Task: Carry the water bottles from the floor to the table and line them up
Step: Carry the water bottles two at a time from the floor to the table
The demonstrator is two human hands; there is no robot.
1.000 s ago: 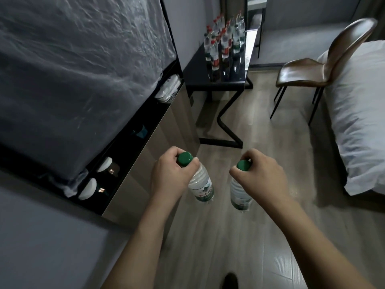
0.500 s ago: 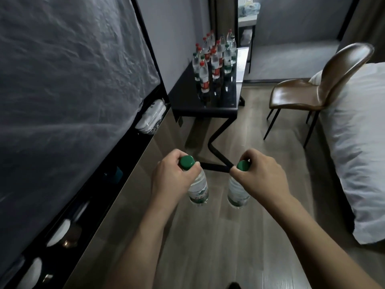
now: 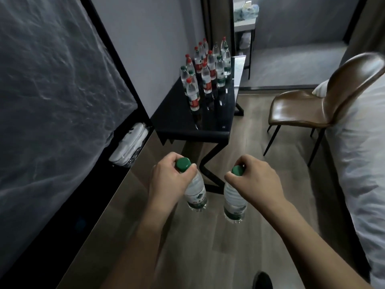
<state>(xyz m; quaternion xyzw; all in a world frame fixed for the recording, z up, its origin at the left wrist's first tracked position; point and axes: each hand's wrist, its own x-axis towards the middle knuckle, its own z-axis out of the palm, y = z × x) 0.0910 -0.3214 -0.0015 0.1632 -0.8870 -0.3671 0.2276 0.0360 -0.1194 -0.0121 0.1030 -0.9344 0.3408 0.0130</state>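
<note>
Head view shows you the black table [image 3: 177, 124] ahead with many bottles [image 3: 205, 69] standing on it. Your left hand [image 3: 168, 180] curls round one green-capped bottle [image 3: 195, 192] by its neck. Your right hand [image 3: 258, 180] curls round another [image 3: 234, 202], both hanging above the floor.

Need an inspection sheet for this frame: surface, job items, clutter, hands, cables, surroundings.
Surface: black table, near end bare.
Job's things: two green-capped bottles, left bottle and right bottle, carried above the floor; bottle group standing at the table's far end.
Clutter: white bundle on the low shelf.
Grippers: left hand and right hand each grip a bottle neck.
Cables: nothing seen.
Surroundings: brown chair, white bedding, wood floor.
</note>
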